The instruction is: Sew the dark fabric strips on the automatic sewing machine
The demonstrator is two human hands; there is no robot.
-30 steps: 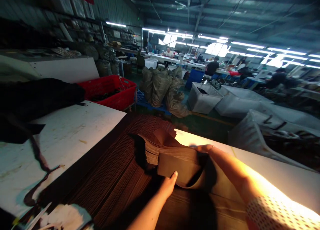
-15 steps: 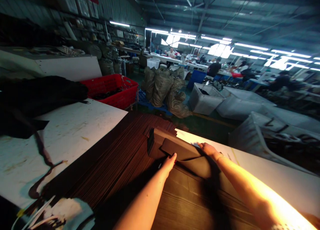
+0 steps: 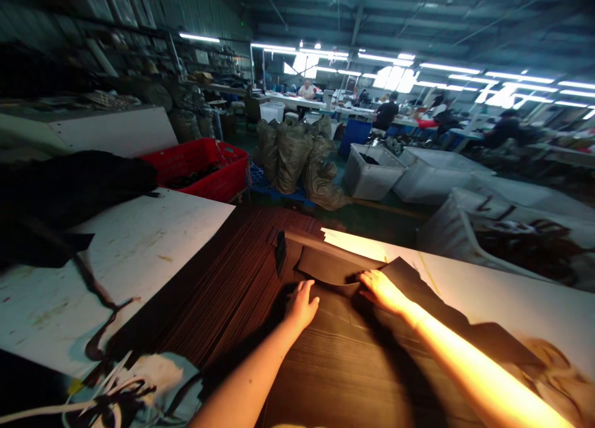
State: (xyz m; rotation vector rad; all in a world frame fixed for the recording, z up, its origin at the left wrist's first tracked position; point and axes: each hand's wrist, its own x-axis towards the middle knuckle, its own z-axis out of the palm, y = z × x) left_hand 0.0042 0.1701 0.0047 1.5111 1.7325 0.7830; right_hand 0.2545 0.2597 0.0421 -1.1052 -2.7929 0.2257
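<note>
Many thin dark brown pieces [image 3: 223, 279] lie in closely overlapped rows across the table. A folded brown piece [image 3: 328, 265] stands partly raised at the far end of them. Just in front of its lower edge is my left hand [image 3: 302, 304], its thumb and fingers apart with nothing between them. My right hand [image 3: 382, 289] pinches the right end of that folded piece. Beyond my right forearm, another dark flat piece [image 3: 430, 294] lies along the table's right side.
A white tabletop [image 3: 153, 248] with dark cloth [image 3: 79, 180] is at left, with white cords [image 3: 111, 397] near me. Behind stand a red basket [image 3: 204, 167], tied sacks [image 3: 292, 158] and white bins [image 3: 372, 173]. People sit at far tables.
My left hand has let go of the folded piece and opened. My right hand has shifted to its lower right part. A dark flat piece now shows beyond my right forearm. The view has shifted slightly.
</note>
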